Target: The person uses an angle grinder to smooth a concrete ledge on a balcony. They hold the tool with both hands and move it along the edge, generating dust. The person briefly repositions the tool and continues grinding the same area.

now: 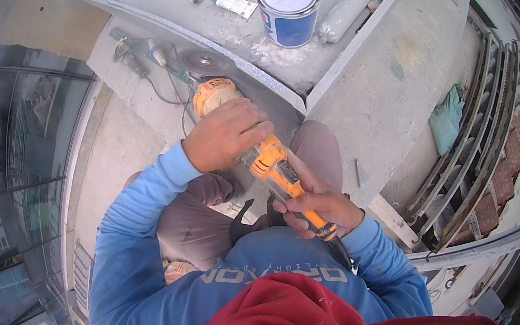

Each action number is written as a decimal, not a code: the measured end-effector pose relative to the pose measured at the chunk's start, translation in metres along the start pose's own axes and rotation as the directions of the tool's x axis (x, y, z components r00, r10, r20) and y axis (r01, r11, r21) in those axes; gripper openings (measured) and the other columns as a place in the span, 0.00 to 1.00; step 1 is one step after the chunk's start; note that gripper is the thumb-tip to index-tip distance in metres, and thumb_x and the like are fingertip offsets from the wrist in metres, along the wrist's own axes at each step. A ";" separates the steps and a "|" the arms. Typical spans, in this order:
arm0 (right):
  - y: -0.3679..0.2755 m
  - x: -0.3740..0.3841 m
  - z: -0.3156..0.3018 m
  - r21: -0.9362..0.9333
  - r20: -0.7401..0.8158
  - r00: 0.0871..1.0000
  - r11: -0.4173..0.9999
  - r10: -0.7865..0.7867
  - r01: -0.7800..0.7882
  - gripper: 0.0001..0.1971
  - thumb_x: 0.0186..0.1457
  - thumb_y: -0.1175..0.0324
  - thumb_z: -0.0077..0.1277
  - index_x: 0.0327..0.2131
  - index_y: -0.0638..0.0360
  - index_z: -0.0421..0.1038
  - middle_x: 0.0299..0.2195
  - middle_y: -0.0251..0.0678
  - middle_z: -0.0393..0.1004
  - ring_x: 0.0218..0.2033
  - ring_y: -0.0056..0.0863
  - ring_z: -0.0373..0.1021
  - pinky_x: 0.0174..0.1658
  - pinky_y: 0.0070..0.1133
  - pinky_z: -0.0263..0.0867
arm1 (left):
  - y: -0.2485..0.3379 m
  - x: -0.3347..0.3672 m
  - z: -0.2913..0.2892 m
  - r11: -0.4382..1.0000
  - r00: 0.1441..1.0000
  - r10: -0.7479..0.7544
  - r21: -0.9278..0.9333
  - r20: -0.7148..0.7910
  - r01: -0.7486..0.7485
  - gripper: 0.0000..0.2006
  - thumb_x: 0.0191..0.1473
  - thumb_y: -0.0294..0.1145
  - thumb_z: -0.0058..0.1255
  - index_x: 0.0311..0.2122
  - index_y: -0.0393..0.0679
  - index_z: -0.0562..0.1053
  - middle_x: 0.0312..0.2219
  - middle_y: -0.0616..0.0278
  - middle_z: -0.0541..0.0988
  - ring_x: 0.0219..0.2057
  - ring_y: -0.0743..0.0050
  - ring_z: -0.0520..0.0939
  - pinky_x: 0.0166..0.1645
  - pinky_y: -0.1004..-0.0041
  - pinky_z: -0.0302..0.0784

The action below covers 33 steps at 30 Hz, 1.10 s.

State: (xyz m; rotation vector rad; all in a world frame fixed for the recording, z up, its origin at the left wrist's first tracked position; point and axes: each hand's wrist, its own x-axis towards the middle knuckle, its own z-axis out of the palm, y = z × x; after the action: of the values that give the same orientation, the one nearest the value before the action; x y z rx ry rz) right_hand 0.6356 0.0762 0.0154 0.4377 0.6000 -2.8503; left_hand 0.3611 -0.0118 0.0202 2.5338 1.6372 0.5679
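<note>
An orange and black angle grinder lies across the middle of the view, held in both hands. My left hand wraps round its front body, just behind the gear head. My right hand grips the rear handle, close to my body. At the far end, the round disc looks blurred and sits at the edge of a pale stone slab. Whether the disc touches the slab I cannot tell. A dusty haze hangs around the disc.
A blue and white tin stands beyond the slab, beside two tubes and a long wrapped roll. Another corded power tool lies left of the disc. Metal rails and a green bag are at right; glass panes at left.
</note>
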 end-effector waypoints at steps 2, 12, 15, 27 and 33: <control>0.000 0.005 -0.005 0.023 0.025 1.000 1.000 -0.002 0.001 0.54 0.62 0.77 0.52 0.80 0.33 0.27 0.41 0.40 0.71 0.23 0.21 0.71 0.23 0.19 0.68 | -0.004 0.000 -0.001 1.000 1.000 -0.020 0.011 0.020 0.020 0.23 0.45 0.24 0.63 0.50 0.42 0.75 0.48 0.56 0.80 0.52 0.50 0.81 0.63 0.52 0.77; 0.000 0.035 -0.020 -0.018 0.038 0.999 0.999 -0.025 0.026 0.53 0.63 0.74 0.55 0.80 0.36 0.30 0.38 0.38 0.72 0.22 0.22 0.70 0.23 0.23 0.69 | -0.031 -0.013 0.008 0.999 0.999 -0.043 0.028 0.023 0.042 0.36 0.30 0.22 0.72 0.52 0.42 0.76 0.49 0.55 0.80 0.53 0.45 0.81 0.61 0.52 0.77; -0.003 0.041 -0.023 -0.011 0.041 0.999 0.999 -0.031 0.032 0.53 0.64 0.74 0.55 0.80 0.36 0.29 0.38 0.39 0.72 0.23 0.22 0.70 0.24 0.23 0.69 | -0.036 -0.013 0.008 0.998 0.998 -0.060 0.010 0.032 0.060 0.32 0.36 0.20 0.68 0.52 0.42 0.75 0.49 0.55 0.80 0.55 0.45 0.80 0.64 0.51 0.75; 0.005 0.040 -0.024 0.000 0.038 0.998 0.999 -0.048 0.048 0.52 0.66 0.75 0.53 0.80 0.37 0.27 0.39 0.40 0.73 0.24 0.24 0.71 0.24 0.23 0.69 | -0.035 -0.012 0.006 0.999 0.999 -0.038 0.023 0.031 0.038 0.36 0.30 0.20 0.71 0.53 0.43 0.75 0.49 0.56 0.79 0.54 0.46 0.80 0.62 0.52 0.77; 0.009 0.006 -0.008 0.045 0.043 0.999 0.999 -0.016 0.015 0.52 0.65 0.78 0.50 0.80 0.32 0.29 0.42 0.42 0.71 0.24 0.21 0.71 0.23 0.20 0.70 | -0.003 -0.003 0.000 1.000 0.999 -0.020 0.007 0.025 0.020 0.29 0.38 0.21 0.65 0.51 0.42 0.75 0.47 0.55 0.79 0.51 0.47 0.81 0.59 0.53 0.78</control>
State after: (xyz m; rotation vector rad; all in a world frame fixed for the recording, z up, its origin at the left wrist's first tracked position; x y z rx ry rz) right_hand 0.6340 0.0710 0.0034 0.3788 0.5355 -2.8847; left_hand 0.3576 -0.0136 0.0186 2.5159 1.6565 0.5277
